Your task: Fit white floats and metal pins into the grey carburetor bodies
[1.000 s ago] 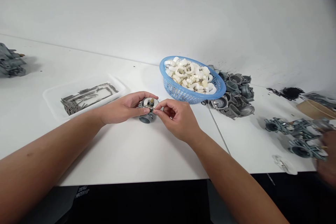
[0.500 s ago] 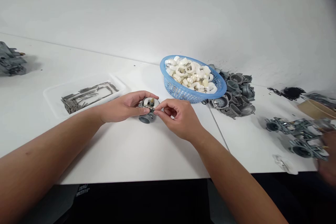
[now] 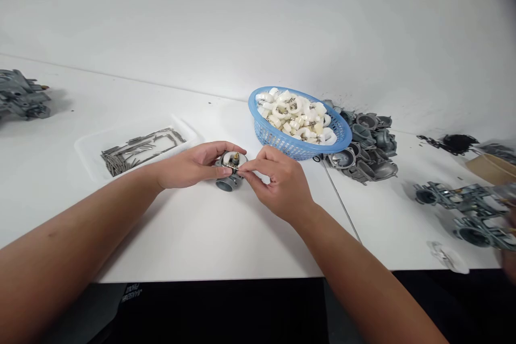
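My left hand (image 3: 189,165) wraps around a small grey metal carburetor body (image 3: 228,171) that rests on the white table (image 3: 193,231), with a brass jet showing on top. My right hand (image 3: 278,183) pinches a thin metal pin (image 3: 237,171) at the body's top, thumb and forefinger pressed together. A shallow white tray (image 3: 91,153) with several thin metal pins lies to the left of my hands. A blue basket (image 3: 282,142) full of white plastic floats stands just behind my right hand.
Several grey carburetor bodies (image 3: 366,145) are heaped right of the basket. More assembled carburetors (image 3: 463,207) lie at the far right, where another person's blurred hand (image 3: 510,258) shows. One grey carburetor (image 3: 22,99) sits far left. Black parts (image 3: 447,142) and a brown box (image 3: 492,166) are at the right.
My right hand has shifted slightly closer over the carburetor body, still pinching the pin. The view has drifted a little, so everything sits slightly further right and lower.
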A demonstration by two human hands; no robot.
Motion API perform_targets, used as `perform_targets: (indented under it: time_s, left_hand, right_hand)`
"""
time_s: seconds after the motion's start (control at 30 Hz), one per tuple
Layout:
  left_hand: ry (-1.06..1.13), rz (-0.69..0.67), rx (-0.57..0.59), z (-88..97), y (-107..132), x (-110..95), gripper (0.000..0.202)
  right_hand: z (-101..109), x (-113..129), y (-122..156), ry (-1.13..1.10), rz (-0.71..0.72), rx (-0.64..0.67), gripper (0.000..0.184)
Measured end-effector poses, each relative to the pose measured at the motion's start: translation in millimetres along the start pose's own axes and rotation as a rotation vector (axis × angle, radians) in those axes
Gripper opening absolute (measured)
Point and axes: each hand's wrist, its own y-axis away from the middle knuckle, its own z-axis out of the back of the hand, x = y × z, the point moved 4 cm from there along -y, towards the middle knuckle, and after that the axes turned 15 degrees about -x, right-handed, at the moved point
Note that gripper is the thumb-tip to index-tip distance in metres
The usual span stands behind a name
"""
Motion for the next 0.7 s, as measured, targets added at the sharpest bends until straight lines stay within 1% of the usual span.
perform_targets:
  time_s: [0.13, 0.27, 0.57, 0.7]
  left_hand:
    - [-0.001, 0.019, 0.016, 0.7, 1.0, -1.0, 0.057]
    - [-0.019, 0.027, 0.000, 0.2, 1.8, -3.3, 0.057]
    - [-0.016, 0.013, -0.006, 0.4, 1.3, -1.9, 0.056]
    - [-0.009, 0.008, -0.003, 0.1, 1.1, -2.4, 0.057]
  right_hand:
    - [-0.6, 4.6, 0.4, 0.082, 0.070, -0.015, 0.018]
    - [-1.9, 5.7, 0.2, 0.090, 0.086, -0.030, 0.018]
    - [-4.6, 2.6, 1.1, 0.053, 0.037, -0.015, 0.016]
    - [-4.0, 2.4, -0.2, -0.006, -0.032, 0.024, 0.014]
